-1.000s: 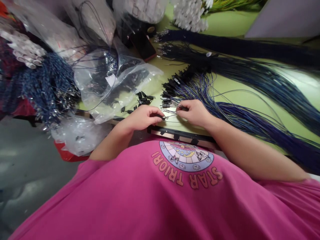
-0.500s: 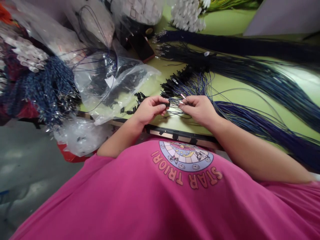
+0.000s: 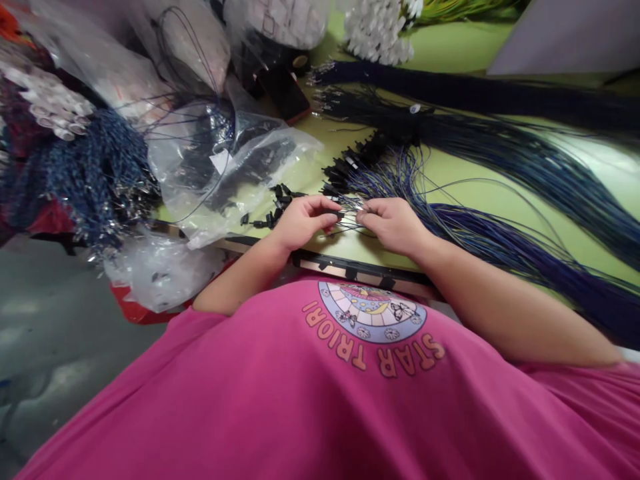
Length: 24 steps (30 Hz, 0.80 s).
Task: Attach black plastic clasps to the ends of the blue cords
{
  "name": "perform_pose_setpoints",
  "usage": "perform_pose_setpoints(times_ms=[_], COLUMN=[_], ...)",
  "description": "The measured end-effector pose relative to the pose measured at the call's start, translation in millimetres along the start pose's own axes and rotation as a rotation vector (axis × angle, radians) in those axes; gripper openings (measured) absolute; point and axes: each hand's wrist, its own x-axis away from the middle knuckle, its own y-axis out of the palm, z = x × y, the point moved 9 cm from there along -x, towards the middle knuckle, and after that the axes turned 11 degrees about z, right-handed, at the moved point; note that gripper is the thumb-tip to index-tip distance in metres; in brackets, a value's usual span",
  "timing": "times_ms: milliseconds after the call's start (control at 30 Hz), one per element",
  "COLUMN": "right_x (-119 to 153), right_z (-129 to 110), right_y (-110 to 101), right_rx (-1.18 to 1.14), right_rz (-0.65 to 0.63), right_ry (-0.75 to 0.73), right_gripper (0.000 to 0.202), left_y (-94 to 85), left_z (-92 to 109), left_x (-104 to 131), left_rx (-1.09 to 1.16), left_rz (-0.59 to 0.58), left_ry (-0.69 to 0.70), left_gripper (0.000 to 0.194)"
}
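Note:
My left hand (image 3: 305,221) pinches a small black connector (image 3: 338,215) between thumb and fingertips. Facing it a short way to the right, my right hand (image 3: 390,223) is closed in a pinch at the ends of thin wires (image 3: 356,207). The wire tips between the two hands are too small to make out clearly. Just beyond my hands lies a bundle of blue wires (image 3: 400,170) fitted with black connectors (image 3: 340,175). Several loose black connectors (image 3: 270,217) rest on the table left of my left hand.
A clear plastic bag (image 3: 200,173) spreads over the table (image 3: 475,160) at left. Dark wire bundles (image 3: 500,130) run along the right. A phone (image 3: 285,93) lies at the back. Blue cords (image 3: 100,173) hang at the far left. The table edge (image 3: 365,268) is close to my body.
My right hand has turned slightly and its fingers have closed more; the pinkish tip that stuck up from it no longer shows. My left hand has shifted slightly to the right with the connector.

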Motion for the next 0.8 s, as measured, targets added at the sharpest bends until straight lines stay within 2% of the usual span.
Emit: perform_pose_setpoints(times_ms=[267, 467, 667, 800], right_x=[1, 2, 1, 1], right_z=[4, 4, 6, 7], right_y=[7, 13, 14, 11], right_rx=[0.016, 0.038, 0.007, 0.006], right_rz=[-0.070, -0.109, -0.090, -0.071], right_ry=[0.031, -0.002, -0.024, -0.034], right_gripper=[0.023, 0.023, 0.023, 0.021], left_y=[0.6, 12.2, 6.7, 14.5], left_z=[9, 18, 17, 18], left_x=[1, 13, 8, 5], left_rx=[-0.177, -0.353, -0.399, -0.418], left_rz=[-0.002, -0.100, -0.023, -0.071], left_ry=[0.061, 0.142, 0.107, 0.116], left_gripper=[0.020, 0.019, 0.020, 0.019])
